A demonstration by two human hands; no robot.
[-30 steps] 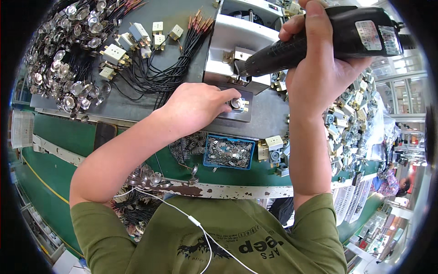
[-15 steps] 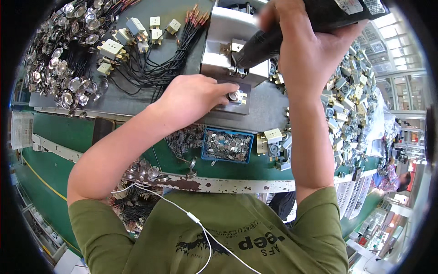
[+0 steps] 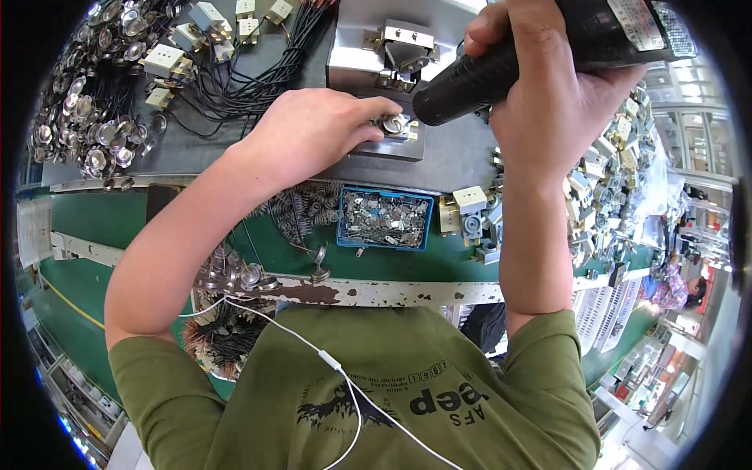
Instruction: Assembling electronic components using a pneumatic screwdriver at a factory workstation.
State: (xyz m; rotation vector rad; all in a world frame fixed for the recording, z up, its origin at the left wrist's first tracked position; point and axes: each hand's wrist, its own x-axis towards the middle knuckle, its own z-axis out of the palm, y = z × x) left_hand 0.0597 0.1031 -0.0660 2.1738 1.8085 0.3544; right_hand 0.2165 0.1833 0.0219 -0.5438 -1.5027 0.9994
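My left hand (image 3: pixel 317 133) is closed, thumb and forefinger pinching a small round metal-capped part (image 3: pixel 393 124). That part sits on a flat steel block (image 3: pixel 406 149), with small brass-coloured terminals showing at its right side. My right hand (image 3: pixel 548 102) is wrapped round a black power screwdriver (image 3: pixel 478 82), its blunt nose pointing down and left, just right of the round part. Whether the nose touches the part I cannot tell. Behind the block stands a shiny metal fixture (image 3: pixel 352 59) carrying a white rectangular connector (image 3: pixel 407 35).
Several wired metal discs (image 3: pixel 98 117) heap at the far left, beside white connectors (image 3: pixel 164 59) on black wires (image 3: pixel 270 78). A blue tray (image 3: pixel 342 235) of small metal pieces lies in front. More connectors (image 3: pixel 603 180) pile up at right. A chipped white rail (image 3: pixel 376 292) runs nearest me.
The screwdriver's nose has left the connector on the fixture and come nearer, beside the round part. My left hand keeps its pinch. The whole view has shifted slightly.
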